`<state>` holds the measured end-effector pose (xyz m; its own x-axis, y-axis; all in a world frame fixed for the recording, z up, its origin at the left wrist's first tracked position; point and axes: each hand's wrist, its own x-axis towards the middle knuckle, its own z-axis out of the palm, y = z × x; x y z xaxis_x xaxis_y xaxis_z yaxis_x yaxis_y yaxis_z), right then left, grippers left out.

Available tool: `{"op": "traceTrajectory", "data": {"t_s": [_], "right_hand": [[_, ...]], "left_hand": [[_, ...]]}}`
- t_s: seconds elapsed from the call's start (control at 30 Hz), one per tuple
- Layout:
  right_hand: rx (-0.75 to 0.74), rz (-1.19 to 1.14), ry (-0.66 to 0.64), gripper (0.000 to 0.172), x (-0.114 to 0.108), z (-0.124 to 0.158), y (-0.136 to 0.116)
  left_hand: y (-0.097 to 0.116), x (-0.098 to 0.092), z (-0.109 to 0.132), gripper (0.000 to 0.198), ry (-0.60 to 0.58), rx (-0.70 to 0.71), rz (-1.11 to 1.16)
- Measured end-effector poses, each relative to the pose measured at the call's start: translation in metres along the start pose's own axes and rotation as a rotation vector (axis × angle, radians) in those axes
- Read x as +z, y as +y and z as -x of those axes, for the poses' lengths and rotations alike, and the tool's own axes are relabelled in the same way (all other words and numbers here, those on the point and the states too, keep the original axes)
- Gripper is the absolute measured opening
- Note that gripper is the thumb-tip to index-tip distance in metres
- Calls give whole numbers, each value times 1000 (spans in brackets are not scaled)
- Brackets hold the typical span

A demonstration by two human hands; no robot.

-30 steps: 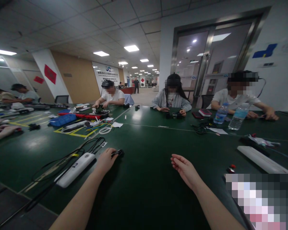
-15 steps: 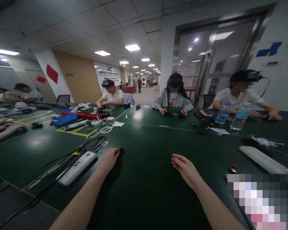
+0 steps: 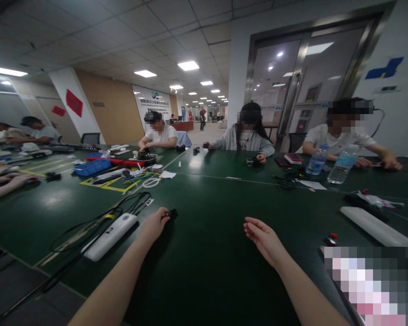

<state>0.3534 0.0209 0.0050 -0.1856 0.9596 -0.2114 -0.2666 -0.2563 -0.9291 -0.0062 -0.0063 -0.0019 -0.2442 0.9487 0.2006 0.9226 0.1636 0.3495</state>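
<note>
Component point(image 3: 172, 214), small, black and blocky, is gripped in the fingertips of the bare left hand point(image 3: 155, 222), below and left of the frame's centre. Loosely half-open, the bare right hand point(image 3: 261, 235) hovers right of it over the dark green tabletop point(image 3: 207, 262). Lower left, near the left hand, lies a long white plastic box marked "2" point(image 3: 105, 240).

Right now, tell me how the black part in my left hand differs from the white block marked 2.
The black part is dark and small; the white block is pale and much longer. Your left hand grips the black part, while the white block lies on the table, unheld. Both sit left of the view's centre.
</note>
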Motion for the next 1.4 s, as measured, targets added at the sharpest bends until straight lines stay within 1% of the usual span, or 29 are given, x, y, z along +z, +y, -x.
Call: {"op": "traceTrajectory", "data": {"t_s": [0.17,0.4,0.6,0.97,1.2,1.4], "right_hand": [[-2,6,-9,24,-1,0,0],[-14,7,-11,24,-2,-3,2],[-14,-10,-15,25,-4,-5,5],[18,-26,0,21,1,0,-1],[18,-31,6,20,2,2,-2],[19,-35,7,19,2,1,-1]], "left_hand": [[-1,1,-1,27,-20,35,63],[1,0,-2,29,-1,33,27],[4,-2,-2,27,-8,29,-32],[2,1,-6,25,-18,48,-60],[4,-1,-5,27,-48,67,-57],[3,-1,-4,23,-40,54,-55]]}}
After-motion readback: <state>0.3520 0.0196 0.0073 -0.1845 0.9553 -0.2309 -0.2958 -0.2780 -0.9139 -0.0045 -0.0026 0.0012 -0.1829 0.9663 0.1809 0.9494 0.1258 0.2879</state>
